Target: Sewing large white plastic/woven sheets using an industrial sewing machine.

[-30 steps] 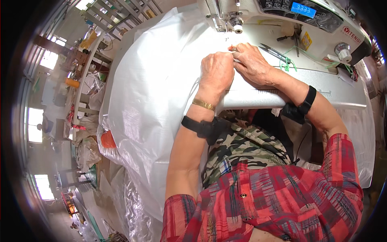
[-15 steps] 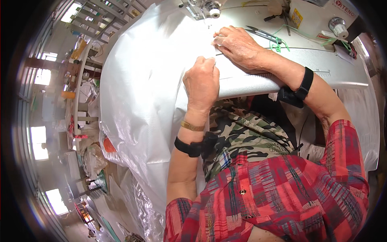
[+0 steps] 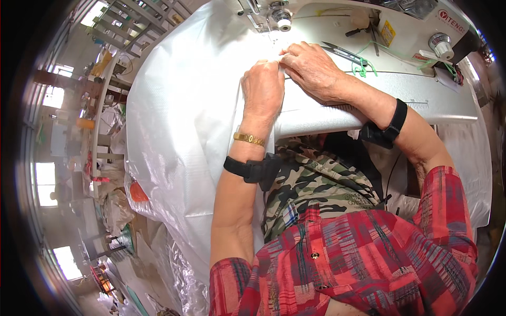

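Note:
A large sheet of white woven plastic point(image 3: 179, 121) drapes over the left side of the sewing machine table and hangs down past its front edge. My left hand point(image 3: 262, 87) is closed on the right edge of this sheet. Close beside it, my right hand point(image 3: 312, 68) pinches the same edge with thumb and fingertips, the two hands almost touching. Just beyond my fingers is the sewing machine's needle area point(image 3: 274, 38), washed out by bright light. The exact fold between my fingertips is too bright to make out.
Black thread snips point(image 3: 345, 54) with a green cord point(image 3: 363, 67) lie right of my right hand. The machine body with its dial point(image 3: 441, 46) stands at the far right. A ruler scale point(image 3: 416, 104) runs along the table's front. Metal rails point(image 3: 139, 21) rise at the far left.
My left hand has moved up toward the needle and closer to my right hand. My right hand has shifted slightly down. The view has tilted a little.

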A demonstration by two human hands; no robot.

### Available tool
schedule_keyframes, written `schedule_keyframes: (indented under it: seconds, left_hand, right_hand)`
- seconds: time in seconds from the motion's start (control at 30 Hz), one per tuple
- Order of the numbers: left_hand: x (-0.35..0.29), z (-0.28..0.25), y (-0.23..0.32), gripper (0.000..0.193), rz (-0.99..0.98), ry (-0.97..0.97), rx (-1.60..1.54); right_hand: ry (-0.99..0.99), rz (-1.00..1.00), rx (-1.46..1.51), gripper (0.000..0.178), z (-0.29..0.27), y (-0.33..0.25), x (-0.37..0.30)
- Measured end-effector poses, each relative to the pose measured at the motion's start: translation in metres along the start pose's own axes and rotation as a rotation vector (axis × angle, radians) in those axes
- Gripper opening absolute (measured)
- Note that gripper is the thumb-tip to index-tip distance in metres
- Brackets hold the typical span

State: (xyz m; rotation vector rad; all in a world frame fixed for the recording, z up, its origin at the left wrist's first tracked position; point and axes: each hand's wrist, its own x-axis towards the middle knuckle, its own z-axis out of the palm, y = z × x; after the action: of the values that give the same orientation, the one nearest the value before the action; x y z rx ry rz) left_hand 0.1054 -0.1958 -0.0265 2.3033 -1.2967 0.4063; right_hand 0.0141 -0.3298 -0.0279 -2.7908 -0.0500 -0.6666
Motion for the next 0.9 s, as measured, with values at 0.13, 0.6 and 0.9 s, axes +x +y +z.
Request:
schedule_keyframes:
  seconds: [0.13, 0.6, 0.9]
  left_hand:
    - [0.0016, 0.0029, -0.0003, 0.014, 0.011, 0.032, -0.044]
    - [0.0055, 0.0025, 0.002, 0.014, 0.022, 0.079, -0.015]
    - [0.008, -0.0042, 0.0069, 0.015, -0.022, -0.007, 0.045]
  right_hand:
    - [0.081, -0.038, 0.001, 0.025, 0.0053, 0.0015, -0.0006]
    - [0.082, 0.002, 0.003, 0.026, 0.0082, 0.0024, -0.0021]
    - [0.051, 0.015, 0.002, 0.026, 0.0074, 0.0026, -0.0028]
